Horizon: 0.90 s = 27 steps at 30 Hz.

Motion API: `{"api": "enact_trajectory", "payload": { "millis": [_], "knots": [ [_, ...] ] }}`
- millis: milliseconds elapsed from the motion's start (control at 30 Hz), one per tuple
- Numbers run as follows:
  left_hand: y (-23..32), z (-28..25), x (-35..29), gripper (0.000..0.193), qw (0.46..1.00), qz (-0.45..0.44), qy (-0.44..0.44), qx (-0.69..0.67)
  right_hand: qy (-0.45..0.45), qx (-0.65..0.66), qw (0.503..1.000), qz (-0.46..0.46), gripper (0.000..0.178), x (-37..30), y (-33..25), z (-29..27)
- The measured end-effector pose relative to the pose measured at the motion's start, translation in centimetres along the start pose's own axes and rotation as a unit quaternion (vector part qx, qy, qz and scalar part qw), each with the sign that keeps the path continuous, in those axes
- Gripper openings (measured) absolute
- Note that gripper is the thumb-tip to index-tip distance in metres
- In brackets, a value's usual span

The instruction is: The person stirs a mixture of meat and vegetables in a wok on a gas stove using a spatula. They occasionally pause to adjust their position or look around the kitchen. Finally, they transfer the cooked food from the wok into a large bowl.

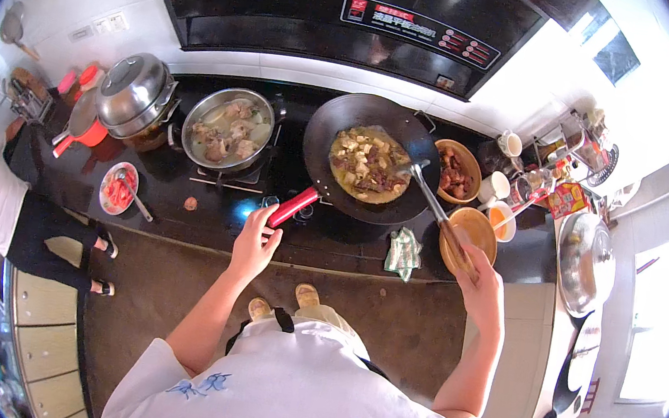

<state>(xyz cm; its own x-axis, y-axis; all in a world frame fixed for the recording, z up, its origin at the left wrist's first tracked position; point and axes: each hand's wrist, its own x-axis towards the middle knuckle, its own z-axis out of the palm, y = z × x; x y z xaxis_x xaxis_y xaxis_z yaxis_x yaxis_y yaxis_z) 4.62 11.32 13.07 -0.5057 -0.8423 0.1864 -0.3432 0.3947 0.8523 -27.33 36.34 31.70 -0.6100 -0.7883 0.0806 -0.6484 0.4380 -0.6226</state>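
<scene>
My left hand (254,241) has its fingers loosely around the end of the red handle of a dark wok (326,137). In the wok lie pale cubes and dark brown pieces in a yellowish sauce (369,165). My right hand (482,284) grips a spatula (435,207) by its wooden handle. The metal end of the spatula rests at the wok's right inner side, beside the food. Beneath that handle and the right hand stands a wooden bowl (489,225). A folded checked cloth (403,253) lies on the counter between my hands.
To the left, a steel pot (223,164) holds meat chunks in broth. Beyond are a lidded steamer (134,84), a red pan (87,128) and a bowl of red slices (117,189). A wooden bowl of browned meat (457,174) and cups (494,187) stand right. Another person (26,204) is at far left.
</scene>
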Motion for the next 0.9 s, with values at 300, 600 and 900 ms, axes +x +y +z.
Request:
{"api": "enact_trajectory", "payload": {
  "millis": [300,600,900],
  "knots": [
    [2.0,1.3,1.1,0.056,0.945,0.108,0.092,0.294,-0.067,-0.039,0.992,0.100,0.043,-2.8,1.1,-2.0],
    [3.6,4.4,1.3,0.053,0.953,0.110,0.048,0.277,-0.092,0.041,0.992,0.073,0.042,0.0,4.3,5.7],
    [4.8,4.2,1.6,0.053,0.953,0.079,0.048,0.288,0.028,0.052,0.996,-0.068,0.044,4.3,8.4,14.8]
  ]
}}
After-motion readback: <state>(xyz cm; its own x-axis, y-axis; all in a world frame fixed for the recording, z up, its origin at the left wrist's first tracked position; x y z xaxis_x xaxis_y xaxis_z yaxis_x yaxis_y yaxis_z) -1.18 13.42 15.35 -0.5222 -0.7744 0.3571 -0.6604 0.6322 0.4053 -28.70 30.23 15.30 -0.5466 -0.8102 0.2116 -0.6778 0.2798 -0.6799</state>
